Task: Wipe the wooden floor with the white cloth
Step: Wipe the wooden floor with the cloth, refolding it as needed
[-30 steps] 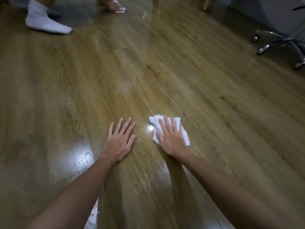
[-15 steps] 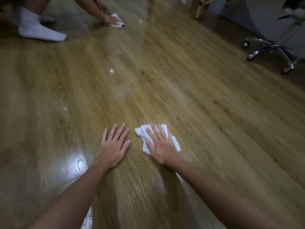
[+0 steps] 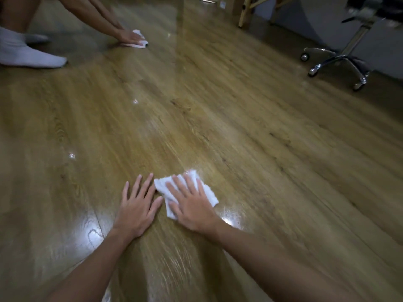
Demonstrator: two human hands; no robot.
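Observation:
The wooden floor (image 3: 250,131) fills the view, glossy with light patches. A small white cloth (image 3: 209,194) lies flat on it near the bottom centre. My right hand (image 3: 192,205) presses down on the cloth with straight, spread fingers and covers its middle. My left hand (image 3: 137,205) rests flat on the bare floor just left of the cloth, fingers spread, its fingertips close to the cloth's left edge.
Another person crouches at the top left: a foot in a white sock (image 3: 28,55) and a hand (image 3: 128,37) pressing a second white cloth (image 3: 139,43). A wheeled chair base (image 3: 335,64) stands at the top right, wooden furniture legs (image 3: 244,14) behind it.
My right hand has slid the cloth left along the floor, closer to my left hand. The view has tipped up, showing more of the other person and the chair.

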